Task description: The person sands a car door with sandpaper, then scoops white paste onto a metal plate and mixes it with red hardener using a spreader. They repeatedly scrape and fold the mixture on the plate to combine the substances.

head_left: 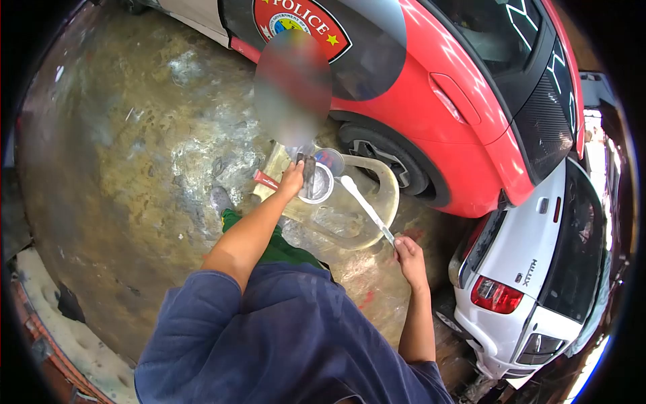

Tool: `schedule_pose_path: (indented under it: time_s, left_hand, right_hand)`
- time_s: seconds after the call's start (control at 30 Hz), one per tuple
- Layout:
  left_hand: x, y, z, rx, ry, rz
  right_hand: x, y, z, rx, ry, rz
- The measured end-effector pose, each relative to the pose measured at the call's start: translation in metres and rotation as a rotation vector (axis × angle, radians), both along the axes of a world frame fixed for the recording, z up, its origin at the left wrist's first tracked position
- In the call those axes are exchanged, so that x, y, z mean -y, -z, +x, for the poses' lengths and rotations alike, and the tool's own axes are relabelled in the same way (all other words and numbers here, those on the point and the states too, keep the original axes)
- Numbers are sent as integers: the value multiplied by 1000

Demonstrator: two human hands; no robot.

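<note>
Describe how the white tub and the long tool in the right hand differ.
The tub is round and open, while the long tool is narrow and straight. The tub contains grey material; the tool ends in a broader pale head. The right hand grips the tool, whereas the left hand is beside the tub. Both look mostly white.

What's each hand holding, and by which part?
Right hand: long white tool, by its near end, away from the broad tip. Left hand: dark flat piece, apparently by its left side; exact grip unclear.

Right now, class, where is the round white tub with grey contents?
Near the head view's centre, the tub is immediately right of the person's left hand.
</note>
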State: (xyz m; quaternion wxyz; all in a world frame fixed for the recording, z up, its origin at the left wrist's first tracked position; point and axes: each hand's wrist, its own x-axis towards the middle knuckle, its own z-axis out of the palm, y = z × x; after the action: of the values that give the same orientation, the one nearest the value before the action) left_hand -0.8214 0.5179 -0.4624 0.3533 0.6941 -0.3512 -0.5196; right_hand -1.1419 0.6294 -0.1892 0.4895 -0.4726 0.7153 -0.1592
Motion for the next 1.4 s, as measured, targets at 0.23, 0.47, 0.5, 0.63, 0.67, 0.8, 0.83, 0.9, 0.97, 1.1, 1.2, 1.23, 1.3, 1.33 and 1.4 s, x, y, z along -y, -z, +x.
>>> schedule_pose_path:
  time_s: [0.23,0.47,0.5,0.63,0.67,0.8,0.83,0.9,0.97,1.1,1.2,1.23,1.3,1.33,1.4]
  left_hand:
    - [23,-29,-45,-511,-73,-63]
    - [-1,-149,-23,-973,-26,-17]
    - [-7,-157,-21,-995,-33,-27]
    - [-23,-175,-10,-1118,-67,-20]
    - [-25,-177,-8,-1156,-75,-7]
    - [-37,-184,-3,-1226,-135,34]
    - [-40,-186,0,-1229,-128,40]
    - [-44,-189,7,-1236,-111,54]
    - [-47,-185,12,-1249,-86,31]
    - [-51,-180,22,-1262,-69,50]
    - [-49,-181,29,-1217,-49,29]
    - [-48,-182,33,-1232,-43,43]
    - [-47,-185,39,-1261,-29,76]
    - [-47,-186,42,-1272,-13,79]
    - [-45,-190,49,-1295,21,86]
  right_hand:
    - [7,-56,-6,-66,-91,-5]
    - [16,-60,3,-229,-172,-60]
    - [17,-64,7,-282,-177,-80]
    - [11,-82,20,-403,-310,-262]
    - [10,-86,21,-399,-342,-304]
    - [8,-114,47,-525,-386,-300]
    - [8,-119,51,-564,-423,-336]
    - [10,-125,55,-644,-495,-409]
    - [13,-126,56,-696,-553,-496]
    - [17,-126,62,-837,-680,-643]
    - [11,-131,57,-838,-863,-563]
    - [11,-134,61,-829,-871,-607]
    - [10,-142,72,-810,-884,-690]
    - [11,-142,71,-824,-912,-688]
    - [15,-144,66,-854,-966,-682]
